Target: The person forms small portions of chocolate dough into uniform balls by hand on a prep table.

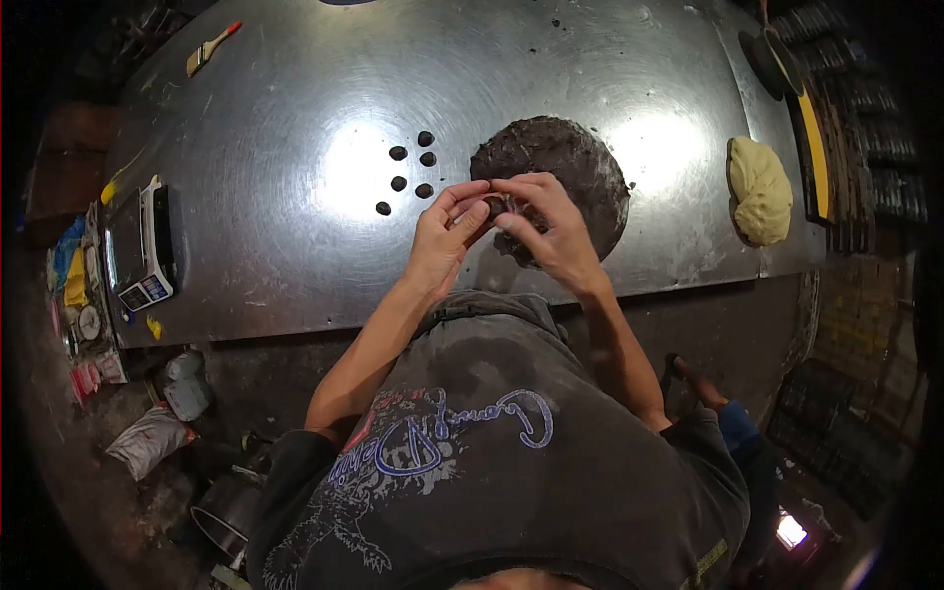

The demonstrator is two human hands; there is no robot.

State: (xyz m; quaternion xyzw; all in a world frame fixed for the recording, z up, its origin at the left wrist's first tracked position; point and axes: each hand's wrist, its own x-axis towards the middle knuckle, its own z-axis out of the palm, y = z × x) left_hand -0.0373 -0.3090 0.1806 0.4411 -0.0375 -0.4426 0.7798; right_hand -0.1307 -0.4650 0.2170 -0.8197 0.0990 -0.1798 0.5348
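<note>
Between the fingers of my left hand (444,236) and my right hand (553,228) is a small dark ball of dough (495,207). Both hands are closed around it, just over the near left edge of a big flattened dark dough mass (575,157). Part of the ball is hidden by my fingers. Left of my hands, several small dark balls (398,184) lie in two loose columns on the metal table (295,256).
A digital scale (140,246) stands at the table's left end, and a brush (211,51) lies at the far left. Pale yellow dough (760,192) rests at the right end. Dark trays (890,147) are stacked beyond the right edge. Another person's leg (700,385) shows below right.
</note>
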